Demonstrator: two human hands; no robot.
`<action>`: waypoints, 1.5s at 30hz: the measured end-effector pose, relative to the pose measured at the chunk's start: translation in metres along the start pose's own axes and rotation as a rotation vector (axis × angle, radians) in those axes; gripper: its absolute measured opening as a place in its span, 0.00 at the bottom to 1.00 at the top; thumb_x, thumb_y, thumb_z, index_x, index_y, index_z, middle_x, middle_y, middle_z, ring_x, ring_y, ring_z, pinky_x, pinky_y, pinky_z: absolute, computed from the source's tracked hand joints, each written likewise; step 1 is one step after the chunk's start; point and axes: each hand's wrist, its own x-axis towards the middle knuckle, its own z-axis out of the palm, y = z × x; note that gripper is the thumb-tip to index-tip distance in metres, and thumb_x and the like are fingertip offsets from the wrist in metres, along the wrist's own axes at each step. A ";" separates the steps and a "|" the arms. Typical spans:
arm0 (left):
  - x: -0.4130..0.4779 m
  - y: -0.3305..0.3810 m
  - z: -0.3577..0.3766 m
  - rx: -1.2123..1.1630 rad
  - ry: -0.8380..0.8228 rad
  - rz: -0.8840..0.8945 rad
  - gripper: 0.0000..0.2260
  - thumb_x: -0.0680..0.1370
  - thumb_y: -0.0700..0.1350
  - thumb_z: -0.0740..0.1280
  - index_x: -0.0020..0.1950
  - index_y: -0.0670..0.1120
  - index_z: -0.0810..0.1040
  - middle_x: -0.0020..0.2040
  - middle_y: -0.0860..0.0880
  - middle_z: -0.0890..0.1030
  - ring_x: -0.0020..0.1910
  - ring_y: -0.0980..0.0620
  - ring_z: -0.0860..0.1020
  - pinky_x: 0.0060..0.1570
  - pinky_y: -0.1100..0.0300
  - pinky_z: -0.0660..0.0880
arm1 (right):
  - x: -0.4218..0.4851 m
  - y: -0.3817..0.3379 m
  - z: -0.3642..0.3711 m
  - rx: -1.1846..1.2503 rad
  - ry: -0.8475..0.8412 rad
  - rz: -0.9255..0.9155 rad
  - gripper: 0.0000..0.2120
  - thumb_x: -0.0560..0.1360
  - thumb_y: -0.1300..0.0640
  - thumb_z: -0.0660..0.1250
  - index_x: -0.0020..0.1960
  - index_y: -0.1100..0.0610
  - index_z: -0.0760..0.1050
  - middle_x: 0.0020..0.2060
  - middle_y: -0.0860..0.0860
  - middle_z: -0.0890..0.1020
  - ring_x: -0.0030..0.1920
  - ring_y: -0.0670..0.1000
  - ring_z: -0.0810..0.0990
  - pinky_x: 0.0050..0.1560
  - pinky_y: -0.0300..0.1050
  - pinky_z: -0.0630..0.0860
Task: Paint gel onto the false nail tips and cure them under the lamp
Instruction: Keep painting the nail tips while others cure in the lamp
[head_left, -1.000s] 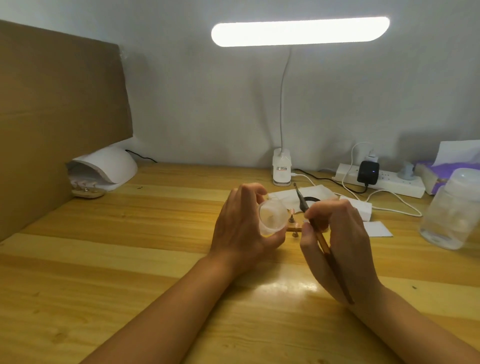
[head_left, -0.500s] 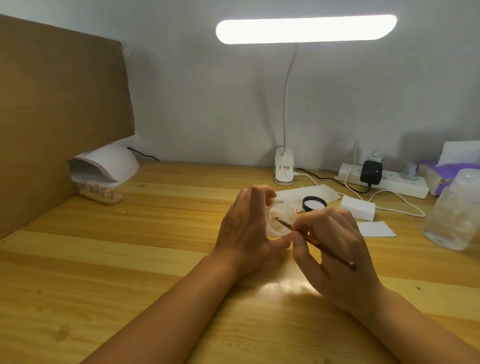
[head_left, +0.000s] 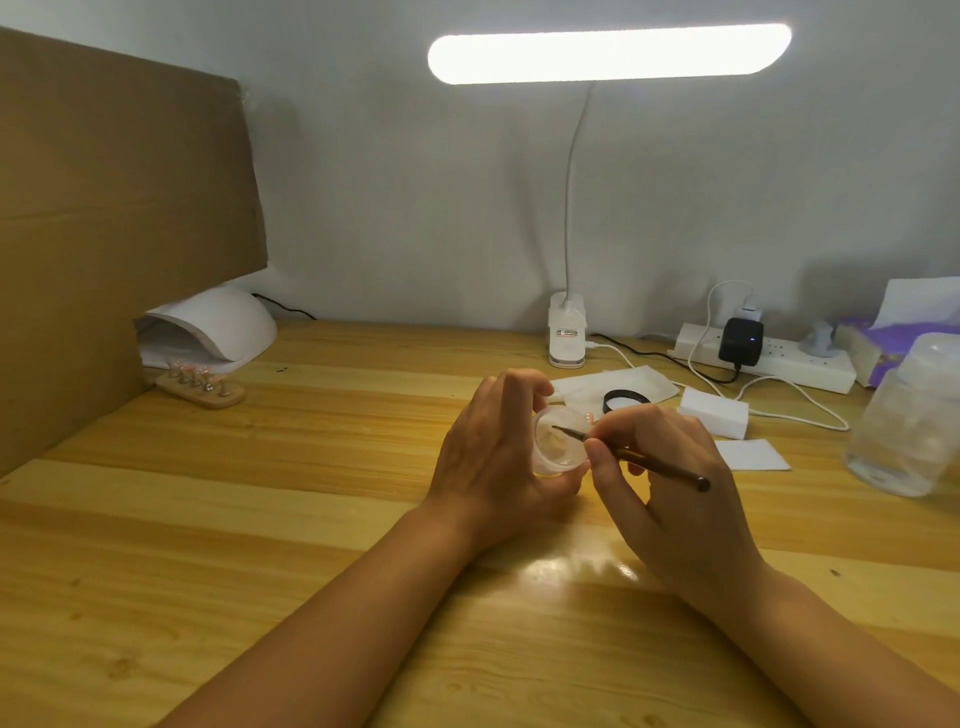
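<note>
black lid (head_left: 626, 400) behind right hand (head_left: 675, 499) | curing lamp (head_left: 218, 325) far left

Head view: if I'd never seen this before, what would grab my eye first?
The glowing bar of the desk lamp across the top stands out first. Below it, mid-desk, the left hand holds a small clear jar while the right hand points a thin brush into it. At far left, a white curing lamp sits by the cardboard wall, with a wooden stand of nail tips in front.
</note>
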 end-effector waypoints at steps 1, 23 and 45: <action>0.000 0.000 0.000 0.001 -0.002 0.002 0.31 0.67 0.53 0.78 0.57 0.52 0.58 0.50 0.48 0.74 0.45 0.53 0.70 0.38 0.72 0.60 | 0.000 0.000 0.000 0.000 -0.004 0.001 0.04 0.77 0.52 0.63 0.49 0.51 0.75 0.40 0.43 0.78 0.41 0.44 0.75 0.39 0.49 0.76; -0.001 -0.003 0.004 -0.015 0.017 -0.006 0.30 0.68 0.55 0.76 0.59 0.51 0.61 0.52 0.50 0.73 0.48 0.53 0.70 0.42 0.62 0.68 | 0.001 -0.006 -0.004 0.026 0.055 -0.035 0.04 0.80 0.53 0.60 0.52 0.52 0.70 0.40 0.42 0.78 0.43 0.42 0.75 0.47 0.42 0.72; 0.008 -0.037 0.015 -0.036 -0.060 -0.732 0.27 0.72 0.50 0.69 0.61 0.52 0.55 0.64 0.49 0.73 0.61 0.47 0.73 0.57 0.52 0.61 | -0.004 0.014 0.002 -0.176 -0.342 0.273 0.25 0.74 0.55 0.70 0.66 0.49 0.62 0.59 0.48 0.67 0.49 0.52 0.78 0.44 0.53 0.80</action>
